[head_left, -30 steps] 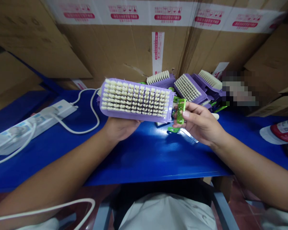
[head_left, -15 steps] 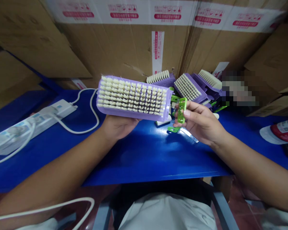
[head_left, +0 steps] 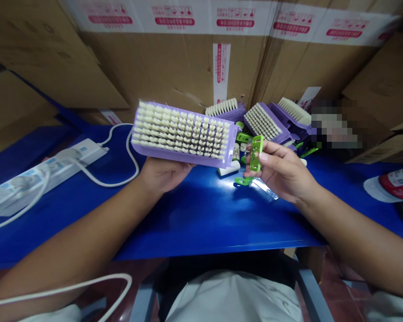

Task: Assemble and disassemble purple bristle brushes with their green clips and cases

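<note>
A purple brush head (head_left: 184, 134) with rows of cream bristles faces me, held up over the blue table. My left hand (head_left: 166, 173) grips it from below and behind; most of those fingers are hidden. Between the thumb and fingers of my right hand (head_left: 282, 170) is a small green plastic piece (head_left: 256, 153) with holes in it, upright and just right of the brush head's end, apart from it. Under that hand lie another green piece (head_left: 244, 180), a white cylinder (head_left: 229, 168) and a clear strip (head_left: 265, 188).
Several purple brush heads (head_left: 262, 121) are heaped at the back against cardboard boxes (head_left: 174, 67). At left a white power strip (head_left: 63, 165) trails cables over the blue table (head_left: 201, 223). A red-and-white container (head_left: 394, 184) lies at the right.
The brush head has shifted slightly left and up in my left hand, widening the gap to the green piece. My right hand has barely moved.
</note>
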`<state>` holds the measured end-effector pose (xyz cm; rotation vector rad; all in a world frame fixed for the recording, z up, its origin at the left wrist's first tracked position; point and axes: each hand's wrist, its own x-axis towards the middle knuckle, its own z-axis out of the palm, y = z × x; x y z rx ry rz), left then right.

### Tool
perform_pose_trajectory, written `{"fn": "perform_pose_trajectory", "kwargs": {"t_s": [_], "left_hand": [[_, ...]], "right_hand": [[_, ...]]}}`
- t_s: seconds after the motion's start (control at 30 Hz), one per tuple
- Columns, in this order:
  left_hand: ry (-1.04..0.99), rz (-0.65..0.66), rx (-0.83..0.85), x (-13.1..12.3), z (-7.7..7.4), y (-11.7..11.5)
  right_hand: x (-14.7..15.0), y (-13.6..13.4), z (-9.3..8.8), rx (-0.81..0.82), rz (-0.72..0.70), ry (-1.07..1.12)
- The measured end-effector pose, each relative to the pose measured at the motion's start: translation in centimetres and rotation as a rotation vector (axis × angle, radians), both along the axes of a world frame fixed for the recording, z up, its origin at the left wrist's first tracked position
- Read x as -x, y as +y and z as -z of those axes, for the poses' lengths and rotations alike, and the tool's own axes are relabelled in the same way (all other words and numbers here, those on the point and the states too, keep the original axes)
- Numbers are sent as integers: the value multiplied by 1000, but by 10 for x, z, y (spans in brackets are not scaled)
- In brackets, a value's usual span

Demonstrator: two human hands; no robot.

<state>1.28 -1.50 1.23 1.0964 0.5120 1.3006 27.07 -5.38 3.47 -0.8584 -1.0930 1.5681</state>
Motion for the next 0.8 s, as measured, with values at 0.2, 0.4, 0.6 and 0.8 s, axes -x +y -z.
{"fn": "perform_pose_trajectory", "kwargs": {"t_s": [0.2, 0.4, 0.6, 0.8], "left_hand": [[-37, -1, 4, 0, -1, 1], [-56, 5, 6, 0, -2, 3], [-91, 5, 10, -1, -6, 2], [-86, 3, -1, 1, -5, 4]], "right_hand": [[0, -1, 0, -7, 8, -7], [0, 0, -1, -14, 9, 5], [-1, 1, -1, -17, 10, 17], [-1, 1, -1, -21, 13, 47]]}}
